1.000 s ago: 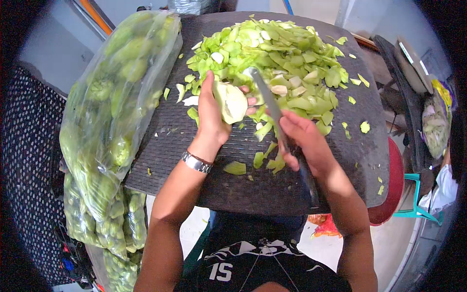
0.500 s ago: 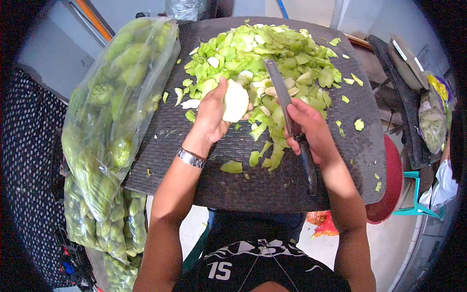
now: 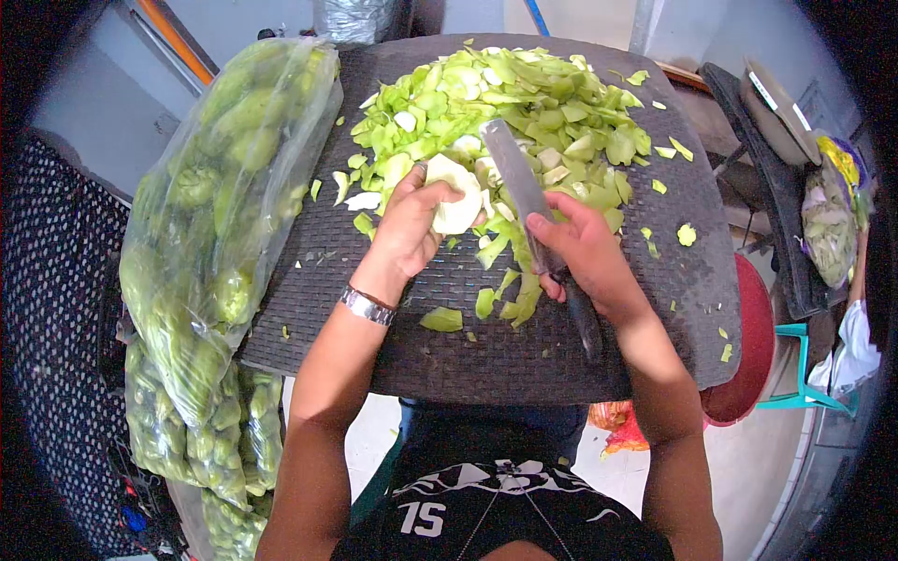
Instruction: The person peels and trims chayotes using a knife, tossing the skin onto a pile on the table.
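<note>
My left hand [image 3: 412, 220], with a metal watch on the wrist, is closed round a pale peeled vegetable [image 3: 457, 198], its thumb lying across the top. In my right hand [image 3: 585, 252] is a knife [image 3: 516, 168] with a broad grey blade and a black handle. The blade points up and left, just right of the vegetable, and no contact between them can be made out. Behind both hands a heap of green peelings [image 3: 524, 93] lies on the dark woven table [image 3: 430, 365].
Left on the table lies a clear bag of green vegetables [image 3: 224, 168]; more filled bags [image 3: 201, 439] are below it. Loose peel scraps [image 3: 441, 320] dot the tabletop. At the right are a red round object [image 3: 748, 346], a teal stool [image 3: 804, 374] and another bag [image 3: 831, 229].
The vegetable has turned in my left hand, and my left thumb now lies over it. The knife has swung left, then right, then left again, with its blade face turned more toward the camera.
</note>
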